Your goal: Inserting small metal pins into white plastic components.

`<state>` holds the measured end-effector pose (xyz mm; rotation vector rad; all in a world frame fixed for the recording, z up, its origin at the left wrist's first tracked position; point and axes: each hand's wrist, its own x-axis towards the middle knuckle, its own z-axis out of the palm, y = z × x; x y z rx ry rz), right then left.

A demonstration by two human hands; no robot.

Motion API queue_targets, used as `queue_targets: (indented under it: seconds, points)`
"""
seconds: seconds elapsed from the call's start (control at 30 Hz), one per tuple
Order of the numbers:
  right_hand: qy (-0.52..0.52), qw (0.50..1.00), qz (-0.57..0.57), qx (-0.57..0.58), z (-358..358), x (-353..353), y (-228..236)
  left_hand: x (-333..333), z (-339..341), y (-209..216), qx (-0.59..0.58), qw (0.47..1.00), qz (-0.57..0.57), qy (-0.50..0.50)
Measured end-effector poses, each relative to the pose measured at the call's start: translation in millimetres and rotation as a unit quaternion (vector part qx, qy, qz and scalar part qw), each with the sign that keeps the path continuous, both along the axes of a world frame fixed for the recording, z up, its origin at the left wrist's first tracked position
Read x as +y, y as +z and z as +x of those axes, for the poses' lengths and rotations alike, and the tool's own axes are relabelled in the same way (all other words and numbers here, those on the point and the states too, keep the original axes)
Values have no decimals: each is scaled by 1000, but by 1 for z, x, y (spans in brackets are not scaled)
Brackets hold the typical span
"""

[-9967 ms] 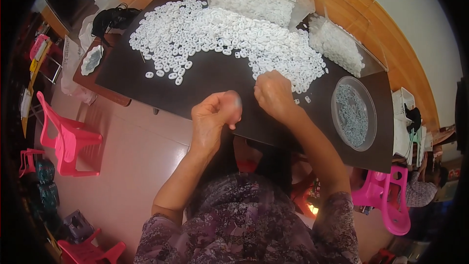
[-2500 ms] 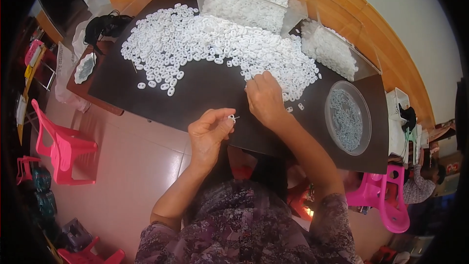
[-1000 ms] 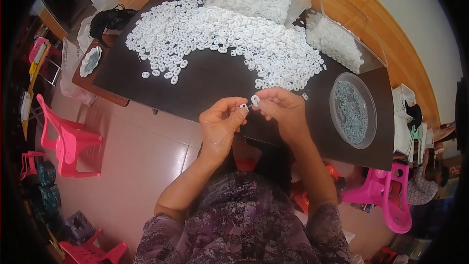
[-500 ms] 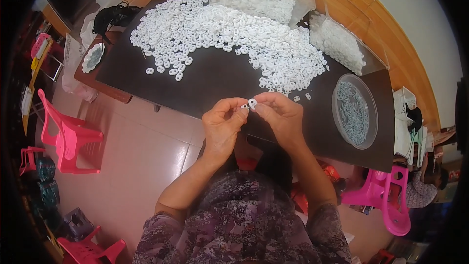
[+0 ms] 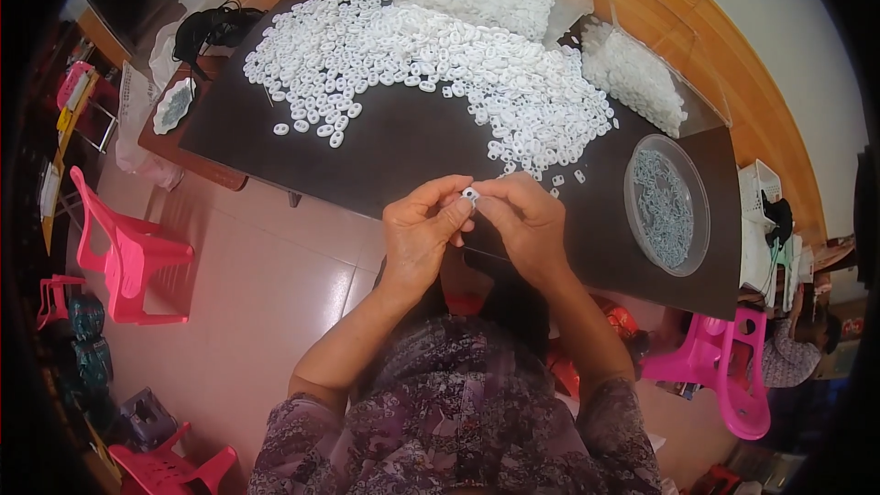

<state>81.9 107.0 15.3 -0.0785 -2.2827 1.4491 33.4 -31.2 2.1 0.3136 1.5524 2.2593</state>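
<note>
In front of my body, at the table's near edge, both hands meet around a small white plastic piece (image 5: pixel 470 193) with dark holes. The thumb and fingers of my left hand (image 5: pixel 419 240) pinch it from one side. From the other side, the fingertips of my right hand (image 5: pixel 533 231) close on it too. Whether it is one part or two pressed together is hidden by the fingers. Beyond the hands spreads a heap of oval white two-hole pieces (image 5: pixel 321 60). Smaller squarish white pieces (image 5: pixel 541 119) lie at its right end.
A clear bin (image 5: pixel 566 14) of white pieces stands at the back of the dark table (image 5: pixel 394 142), with another clear bin (image 5: pixel 701 101) beside it. A round tray (image 5: pixel 707 220) of small grey-blue parts sits at right. Pink chairs (image 5: pixel 137 257) and a pink stool (image 5: pixel 706 357) flank the table.
Half a second ago two white pieces showed slightly apart between my fingertips. Now my hands are closer and the pieces look brought together.
</note>
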Motion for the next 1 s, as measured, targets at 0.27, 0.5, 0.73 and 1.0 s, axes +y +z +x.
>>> queue_targets:
  seconds: [0.27, 0.5, 0.73, 1.0]
  points:
    - [15, 995, 76, 65, 3, -5, 0, 3, 0, -1, -45, 997, 64, 26]
    - [-8, 983, 156, 99, 2, -7, 0, 6, 3, -1, -43, 995, 84, 29]
    - [-28, 983, 145, 113, 5, -9, -1, 6, 5, 4, -51, 993, 101, 18]
    - [-53, 987, 106, 108, 8, -17, -1, 6, 10, 4, -43, 993, 109, 28]
